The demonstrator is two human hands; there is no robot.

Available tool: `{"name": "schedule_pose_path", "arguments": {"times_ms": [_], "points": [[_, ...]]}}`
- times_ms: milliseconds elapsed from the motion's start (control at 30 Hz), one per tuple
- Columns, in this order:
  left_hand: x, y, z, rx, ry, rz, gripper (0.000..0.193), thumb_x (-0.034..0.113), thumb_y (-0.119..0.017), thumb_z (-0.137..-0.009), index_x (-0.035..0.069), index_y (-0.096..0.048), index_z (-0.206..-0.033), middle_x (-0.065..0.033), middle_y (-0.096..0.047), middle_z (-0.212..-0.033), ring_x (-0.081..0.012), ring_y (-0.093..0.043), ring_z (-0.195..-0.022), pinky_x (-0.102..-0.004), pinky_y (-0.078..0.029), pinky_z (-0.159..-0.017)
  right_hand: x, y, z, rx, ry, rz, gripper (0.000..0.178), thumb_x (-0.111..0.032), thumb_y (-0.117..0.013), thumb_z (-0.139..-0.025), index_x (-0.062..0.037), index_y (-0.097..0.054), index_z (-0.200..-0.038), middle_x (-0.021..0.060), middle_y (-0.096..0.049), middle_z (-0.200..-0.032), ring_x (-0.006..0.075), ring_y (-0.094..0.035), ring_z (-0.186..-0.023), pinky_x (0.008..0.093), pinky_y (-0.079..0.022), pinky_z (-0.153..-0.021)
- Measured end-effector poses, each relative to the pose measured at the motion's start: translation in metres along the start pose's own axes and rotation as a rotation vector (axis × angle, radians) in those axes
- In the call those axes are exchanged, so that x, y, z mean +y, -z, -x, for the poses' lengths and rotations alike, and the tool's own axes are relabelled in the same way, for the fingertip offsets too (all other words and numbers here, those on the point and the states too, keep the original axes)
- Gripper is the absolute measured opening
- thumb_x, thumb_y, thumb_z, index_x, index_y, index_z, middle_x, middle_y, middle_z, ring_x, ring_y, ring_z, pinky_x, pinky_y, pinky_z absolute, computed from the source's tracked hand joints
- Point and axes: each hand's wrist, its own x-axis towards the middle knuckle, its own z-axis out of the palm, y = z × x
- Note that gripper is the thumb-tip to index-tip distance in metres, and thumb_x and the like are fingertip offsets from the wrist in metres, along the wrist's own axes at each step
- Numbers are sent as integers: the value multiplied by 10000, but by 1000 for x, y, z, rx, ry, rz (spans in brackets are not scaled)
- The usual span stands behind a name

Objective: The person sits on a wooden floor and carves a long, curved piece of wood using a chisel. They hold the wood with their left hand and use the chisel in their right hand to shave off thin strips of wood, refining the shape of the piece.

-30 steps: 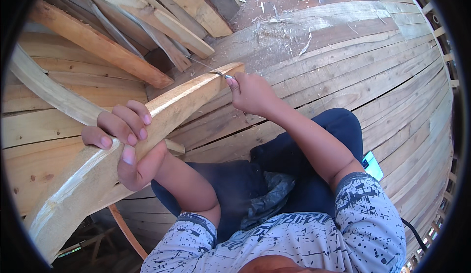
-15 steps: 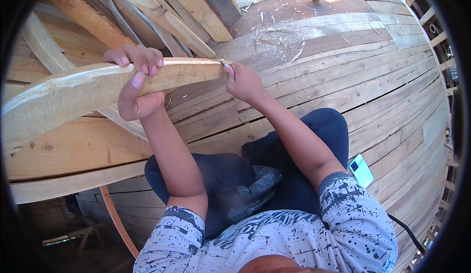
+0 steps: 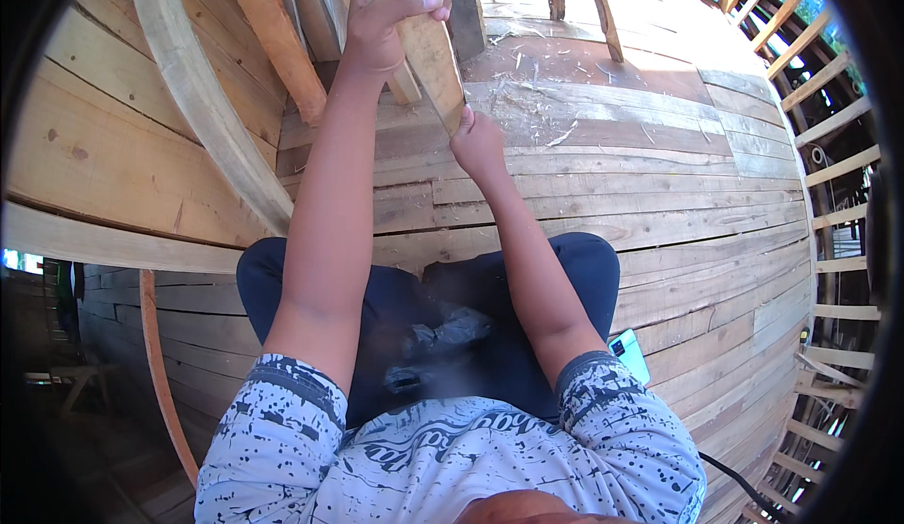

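From my end of the head feed, I see the tapered timber (image 3: 428, 53) held out past the knees at the top of the view, its far end cut off by the frame. The left hand (image 3: 377, 34) is clamped around it, thumb across the near face and fingers over the right edge. The right hand (image 3: 480, 143) is curled at the narrow tip; its fingers are partly hidden, so I cannot tell whether they close on the wood or on something small. I'd judge the left grip the critical one: were it to loosen, the unseen length could tip the piece toward the leaning planks (image 3: 273, 39) or the curved rib (image 3: 202, 91). A sudden slip at the tip could scrape the right thumb on the edge. Wood shavings (image 3: 563, 136) litter the plank floor (image 3: 584, 204), poor footing, and the smartphone (image 3: 629, 356) beside the right knee could suffer if the timber dropped.
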Motion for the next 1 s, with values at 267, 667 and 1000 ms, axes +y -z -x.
{"name": "schedule_pose_path", "arguments": {"times_ms": [267, 667, 1000], "points": [[-8, -16, -11, -48, -39, -67, 378, 80, -677, -712, -13, -577, -1064, -92, -598, -804, -198, -593, -700, -323, -489, -671, -3, 12, -3, -102, -82, 94, 438, -325, -396, -1017, 22, -655, -950, 304, -662, -893, 483, -640, -880, 540, -500, -777], [-23, -8, -27, -79, -92, -160, 294, 74, -649, -750, -46, -606, -1015, -116, -630, -784, -211, -624, -708, -335, -504, -691, 28, 0, -13, -95, -91, 20, 481, -341, -389, -1017, 50, -651, -916, 310, -655, -878, 495, -629, -869, 562, -475, -781], [-11, -13, -24, -101, -139, 1, 424, 75, -645, -732, -21, -561, -1136, -102, -605, -834, -202, -602, -725, -336, -500, -677, 18, 4, -13, -142, -88, 8, 475, -318, -380, -1023, 57, -651, -920, 329, -647, -885, 510, -621, -877, 576, -471, -775]]}}
